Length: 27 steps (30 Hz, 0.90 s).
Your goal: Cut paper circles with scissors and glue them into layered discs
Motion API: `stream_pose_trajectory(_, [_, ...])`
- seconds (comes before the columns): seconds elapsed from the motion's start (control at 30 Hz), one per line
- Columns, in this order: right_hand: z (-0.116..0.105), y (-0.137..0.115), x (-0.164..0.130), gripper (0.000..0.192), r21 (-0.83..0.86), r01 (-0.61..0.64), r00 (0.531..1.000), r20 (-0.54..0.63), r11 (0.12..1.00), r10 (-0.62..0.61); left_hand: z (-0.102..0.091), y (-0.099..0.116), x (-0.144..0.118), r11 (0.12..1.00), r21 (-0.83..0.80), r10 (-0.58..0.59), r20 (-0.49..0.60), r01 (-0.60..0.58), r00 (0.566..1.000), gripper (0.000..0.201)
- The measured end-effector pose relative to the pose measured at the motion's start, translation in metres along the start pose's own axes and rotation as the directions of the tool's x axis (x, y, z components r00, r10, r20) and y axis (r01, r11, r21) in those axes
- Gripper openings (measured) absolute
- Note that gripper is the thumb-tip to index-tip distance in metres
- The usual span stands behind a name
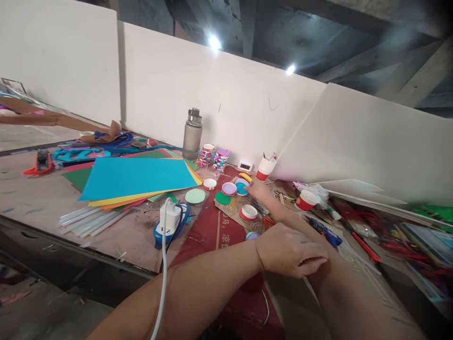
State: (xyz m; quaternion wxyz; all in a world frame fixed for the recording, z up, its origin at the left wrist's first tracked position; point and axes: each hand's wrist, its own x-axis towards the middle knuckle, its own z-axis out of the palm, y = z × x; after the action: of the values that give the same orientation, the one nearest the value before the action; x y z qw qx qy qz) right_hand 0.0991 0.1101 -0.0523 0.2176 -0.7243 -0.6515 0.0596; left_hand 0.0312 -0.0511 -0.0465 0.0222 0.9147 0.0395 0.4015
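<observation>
Blue paper disc (242,188) under outstretched right hand (257,190); left hand (288,250) curled on right forearm

Both forearms are bare from the lower edge of the picture to the wrists, with no sleeve, watch or bracelet showing. The left hand (290,250) wears no glove or ring that can be seen. The right hand (260,190) looks bare too, though it is small and far off.
</observation>
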Motion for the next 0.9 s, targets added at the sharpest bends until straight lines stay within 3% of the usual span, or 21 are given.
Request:
stream_pose_trajectory(0.1, [0.007, 0.003, 0.000, 0.019, 0.024, -0.021, 0.999, -0.028, 0.999, 0.022, 0.000, -0.003, -0.001, 0.997, -0.031, -0.066, -0.009, 0.066, 0.998, 0.026])
stream_pose_trajectory(0.2, [0.002, 0.004, 0.001, 0.024, 0.097, -0.006, 0.996, -0.089, 0.995, 0.015, -0.003, -0.005, -0.001, 0.970, -0.122, -0.223, -0.090, 0.212, 0.971, 0.025])
stream_pose_trajectory(0.27, [-0.008, 0.005, 0.002, 0.024, 0.161, 0.008, 0.991, -0.132, 0.987, 0.013, -0.006, -0.009, 0.000, 0.914, -0.250, -0.369, -0.186, 0.319, 0.911, 0.024])
stream_pose_trajectory(0.3, [-0.014, 0.006, 0.003, 0.023, 0.196, 0.011, 0.988, -0.152, 0.981, 0.019, -0.007, -0.012, 0.001, 0.869, -0.329, -0.455, -0.243, 0.368, 0.857, 0.023])
stream_pose_trajectory(0.33, [-0.021, 0.007, 0.004, 0.022, 0.233, 0.009, 0.985, -0.170, 0.972, 0.032, -0.009, -0.017, 0.002, 0.812, -0.414, -0.549, -0.302, 0.412, 0.779, 0.022])
stream_pose_trajectory(0.37, [-0.028, 0.008, 0.005, 0.021, 0.272, 0.002, 0.982, -0.182, 0.962, 0.049, -0.011, -0.022, 0.003, 0.742, -0.501, -0.646, -0.358, 0.445, 0.674, 0.019])
stream_pose_trajectory(0.4, [-0.035, 0.010, 0.006, 0.020, 0.313, -0.008, 0.980, -0.189, 0.950, 0.071, -0.012, -0.028, 0.003, 0.663, -0.588, -0.739, -0.414, 0.464, 0.531, 0.016])
stream_pose_trajectory(0.47, [-0.049, 0.013, 0.005, 0.018, 0.401, -0.026, 0.977, -0.184, 0.916, 0.109, -0.015, -0.043, 0.003, 0.491, -0.758, -0.869, -0.458, 0.430, 0.186, 0.016])
stream_pose_trajectory(0.5, [-0.055, 0.014, 0.004, 0.017, 0.443, -0.030, 0.977, -0.175, 0.896, 0.120, -0.017, -0.050, 0.003, 0.407, -0.837, -0.903, -0.429, 0.365, 0.023, 0.019])
stream_pose_trajectory(0.53, [-0.061, 0.015, 0.001, 0.016, 0.481, -0.030, 0.979, -0.163, 0.876, 0.123, -0.018, -0.057, 0.003, 0.324, -0.902, -0.926, -0.364, 0.286, -0.100, 0.022])
stream_pose_trajectory(0.57, [-0.065, 0.016, -0.002, 0.015, 0.512, -0.027, 0.982, -0.149, 0.859, 0.119, -0.020, -0.062, 0.003, 0.245, -0.949, -0.944, -0.280, 0.200, -0.174, 0.024])
stream_pose_trajectory(0.6, [-0.069, 0.017, -0.006, 0.013, 0.535, -0.023, 0.985, -0.132, 0.845, 0.110, -0.021, -0.066, 0.004, 0.171, -0.979, -0.961, -0.191, 0.114, -0.199, 0.026])
stream_pose_trajectory(0.63, [-0.072, 0.017, -0.012, 0.010, 0.553, -0.018, 0.990, -0.108, 0.833, 0.093, -0.023, -0.069, 0.004, 0.102, -0.994, -0.977, -0.107, 0.036, -0.186, 0.026])
stream_pose_trajectory(0.73, [-0.075, 0.016, -0.028, 0.008, 0.591, 0.008, 1.000, 0.002, 0.807, -0.012, -0.026, -0.071, 0.006, -0.057, -0.989, -0.997, 0.062, -0.135, -0.038, 0.022])
stream_pose_trajectory(0.8, [-0.076, 0.013, -0.038, 0.009, 0.559, 0.056, 0.993, 0.059, 0.827, -0.106, -0.027, -0.071, 0.006, -0.110, -0.978, -0.994, 0.109, -0.180, 0.014, 0.014])
stream_pose_trajectory(0.83, [-0.077, 0.012, -0.041, 0.010, 0.509, 0.104, 0.988, 0.044, 0.855, -0.147, -0.026, -0.071, 0.005, -0.122, -0.975, -0.992, 0.124, -0.186, -0.003, 0.010])
stream_pose_trajectory(0.9, [-0.080, 0.005, -0.048, 0.013, 0.341, 0.230, 0.973, -0.095, 0.911, -0.210, -0.023, -0.074, 0.001, -0.129, -0.976, -0.986, 0.145, -0.174, -0.082, 0.006])
